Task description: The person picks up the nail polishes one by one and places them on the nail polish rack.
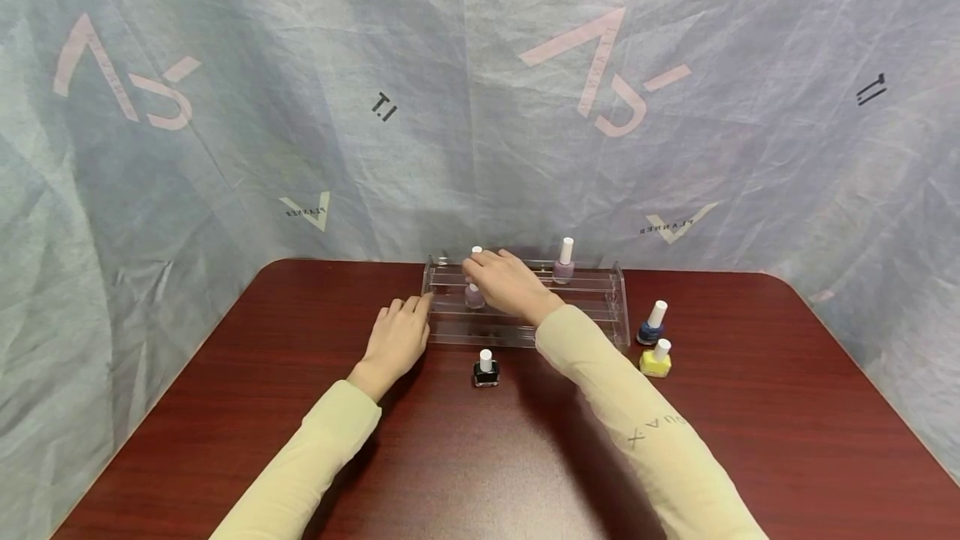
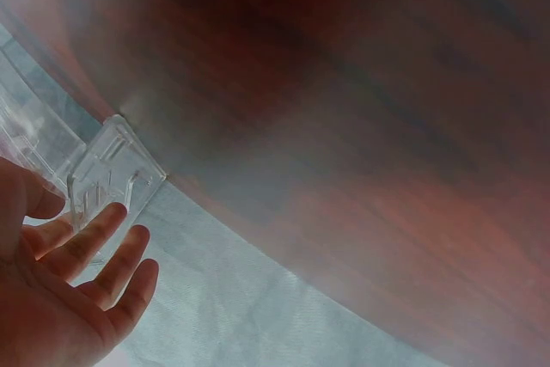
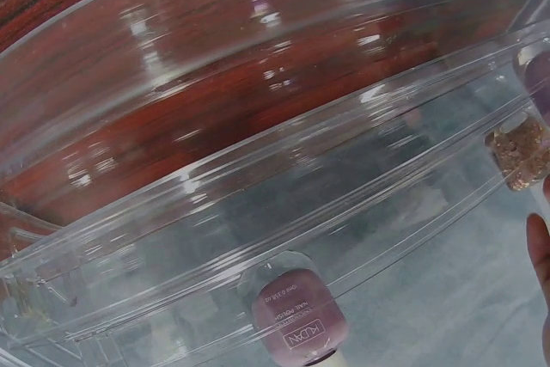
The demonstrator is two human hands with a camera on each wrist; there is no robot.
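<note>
A clear stepped display rack (image 1: 517, 332) stands near the table's back edge. My left hand (image 1: 399, 332) is at its left end, fingers extended and the index fingertip touching the side panel (image 2: 116, 169). Over the rack's left part, my right hand (image 1: 510, 282) pinches the white cap of a glitter nail polish bottle (image 3: 520, 154); its cap top (image 1: 477, 250) shows above the fingers. A mauve nail polish bottle (image 1: 474, 297) sits one step lower, just under that hand. Another mauve nail polish bottle (image 1: 564, 270) stands on the back step to the right.
A black nail polish bottle (image 1: 486, 371) stands on the table in front of the rack. Right of the rack are a blue nail polish bottle (image 1: 651, 330) and a yellow one (image 1: 656, 362). A grey printed cloth (image 1: 465, 107) hangs behind the dark red table (image 1: 450, 457).
</note>
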